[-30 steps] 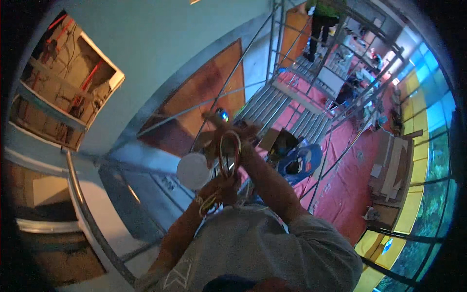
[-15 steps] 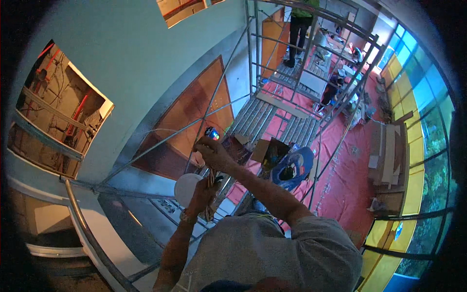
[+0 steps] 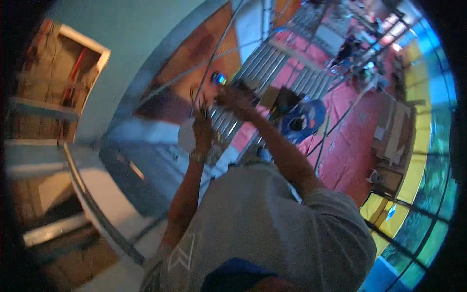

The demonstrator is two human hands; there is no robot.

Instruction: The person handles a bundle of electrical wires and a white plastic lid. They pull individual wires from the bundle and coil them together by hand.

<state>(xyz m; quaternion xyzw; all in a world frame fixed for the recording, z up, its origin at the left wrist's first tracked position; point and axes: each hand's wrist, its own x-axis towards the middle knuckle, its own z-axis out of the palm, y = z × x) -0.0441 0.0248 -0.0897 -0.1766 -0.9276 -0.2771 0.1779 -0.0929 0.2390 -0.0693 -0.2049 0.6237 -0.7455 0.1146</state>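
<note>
The picture is smeared by motion. My left hand (image 3: 202,127), raised at centre with a band on the wrist, is closed on a bundle of thin wires (image 3: 204,111). My right hand (image 3: 234,101) is above and right of it, fingers curled; what it holds is unclear. A small dark device (image 3: 218,78) with a glowing coloured face is just beyond my right fingers; whether it is held I cannot tell. A pale round object (image 3: 187,139) shows behind my left hand.
Scaffold decking (image 3: 311,85), a blue bucket (image 3: 304,121) and an open box (image 3: 284,97) lie over pink floor sheeting (image 3: 350,155). A wall opening (image 3: 58,82) and a metal rail (image 3: 87,190) are at left, stacked boards (image 3: 394,141) and glazing (image 3: 433,146) at right.
My hands and the glowing device have moved up in the picture. The view has shifted and blurred. The co-worker in green on the far scaffold no longer shows clearly.
</note>
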